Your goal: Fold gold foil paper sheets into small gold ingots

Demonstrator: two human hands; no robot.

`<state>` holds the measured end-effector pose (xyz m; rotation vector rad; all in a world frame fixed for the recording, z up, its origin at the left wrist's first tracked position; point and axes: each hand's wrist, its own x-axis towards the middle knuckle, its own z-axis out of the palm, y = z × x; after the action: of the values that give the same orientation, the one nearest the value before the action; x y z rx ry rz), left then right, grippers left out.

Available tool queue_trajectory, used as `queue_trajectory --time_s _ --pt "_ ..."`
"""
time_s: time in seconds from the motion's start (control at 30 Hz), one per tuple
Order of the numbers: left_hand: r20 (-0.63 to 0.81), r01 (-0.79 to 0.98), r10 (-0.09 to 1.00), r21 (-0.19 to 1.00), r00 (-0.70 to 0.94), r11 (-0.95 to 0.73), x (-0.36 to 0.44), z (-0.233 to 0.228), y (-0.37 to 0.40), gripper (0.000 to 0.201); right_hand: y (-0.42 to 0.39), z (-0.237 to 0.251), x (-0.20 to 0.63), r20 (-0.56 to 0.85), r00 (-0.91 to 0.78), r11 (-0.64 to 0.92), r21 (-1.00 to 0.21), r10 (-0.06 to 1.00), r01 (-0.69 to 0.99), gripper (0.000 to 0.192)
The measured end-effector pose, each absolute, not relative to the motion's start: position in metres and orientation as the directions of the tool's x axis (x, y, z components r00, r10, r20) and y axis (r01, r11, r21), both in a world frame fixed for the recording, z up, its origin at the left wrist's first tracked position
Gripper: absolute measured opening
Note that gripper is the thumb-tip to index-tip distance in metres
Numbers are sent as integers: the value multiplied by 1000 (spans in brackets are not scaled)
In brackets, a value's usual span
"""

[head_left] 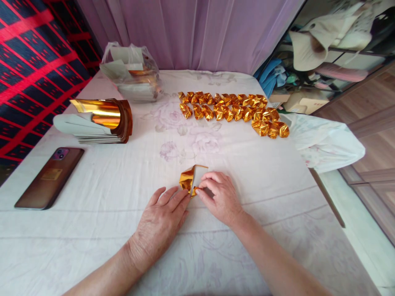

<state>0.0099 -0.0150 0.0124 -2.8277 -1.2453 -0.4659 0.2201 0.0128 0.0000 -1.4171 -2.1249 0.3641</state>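
Note:
A partly folded sheet of gold foil paper (187,179), with a whitish-grey reverse, lies on the table in front of me. My left hand (163,213) rests palm down at its left, fingers stretched out, the fingertips touching the lower edge of the paper. The thumb and forefinger of my right hand (220,197) pinch the paper's lower right corner, which is turned over. Part of the sheet is hidden behind the right fingers. Farther back on the right stand rows of several folded gold foil pieces (230,113).
At the left, a bent stack of gold foil sheets (106,115) stands behind a brown phone (49,176). A plastic bag of more paper (132,74) is at the back left. A white bag (333,142) hangs by the right edge of the cloth-covered table (101,222).

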Motion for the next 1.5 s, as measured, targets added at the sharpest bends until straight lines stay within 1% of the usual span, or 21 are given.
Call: queue_trajectory --time_s 0.3,0.43,0.73,0.93,1.23,1.5 --pt "269 728 716 70 645 -682 12 15 -16 37 14 -2 219 291 -258 381 -542 921 749 6" --pt "266 723 710 63 652 -688 12 15 -17 36 15 -1 217 280 -249 367 -553 927 748 7" --pt "241 727 713 46 658 -686 12 15 -18 36 16 -1 214 274 -225 343 -543 935 766 9" --pt "244 732 719 50 651 -679 13 14 -19 36 15 0 212 269 -215 331 -528 939 782 9" --pt "253 737 717 23 650 -676 12 12 -20 36 15 3 210 254 -195 305 -534 947 788 10" --pt "252 742 724 33 642 -670 14 12 -19 32 15 3 209 257 -182 296 -528 949 796 11"
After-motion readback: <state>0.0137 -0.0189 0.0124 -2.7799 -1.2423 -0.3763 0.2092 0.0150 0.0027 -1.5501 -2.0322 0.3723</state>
